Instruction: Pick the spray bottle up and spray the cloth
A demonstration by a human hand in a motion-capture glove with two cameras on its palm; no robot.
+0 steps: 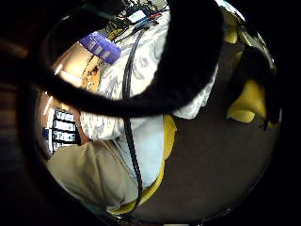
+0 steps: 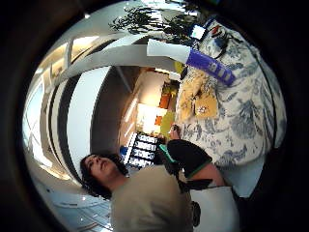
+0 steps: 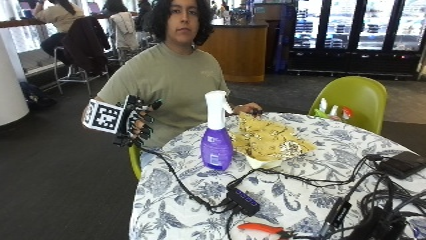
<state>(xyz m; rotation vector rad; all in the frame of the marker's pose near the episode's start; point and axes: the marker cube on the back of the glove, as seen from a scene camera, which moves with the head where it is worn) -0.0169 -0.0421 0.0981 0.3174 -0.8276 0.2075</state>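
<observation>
Nearest the outside camera, cables and a small black hub (image 3: 243, 201) trail across the floral tablecloth (image 3: 173, 200), with orange-handled pliers (image 3: 263, 229) at the front edge. Behind them the purple spray bottle (image 3: 216, 132) stands upright, white trigger head on top, nozzle turned toward the yellow cloth (image 3: 269, 139) heaped just beside it, apparently in a shallow white dish. The bottle is untouched. Farther back, the gloved right hand (image 3: 136, 121) is raised off the table's edge at the person's side, well apart from the bottle, fingers spread and holding nothing; the bare hand (image 3: 247, 107) rests on the table behind the cloth. The thumb-side palm view also shows the bottle (image 2: 193, 59) and cloth (image 2: 198, 99) from a distance.

The step in hand looks like the reach. To do it well, the hand should come in over the table toward the bottle's neck, below the trigger head, wrap the neck with the index finger free for the trigger, and lift straight up so the base clears the cable lying near it. The nozzle already faces the cloth, so little turning should be needed before spraying
</observation>
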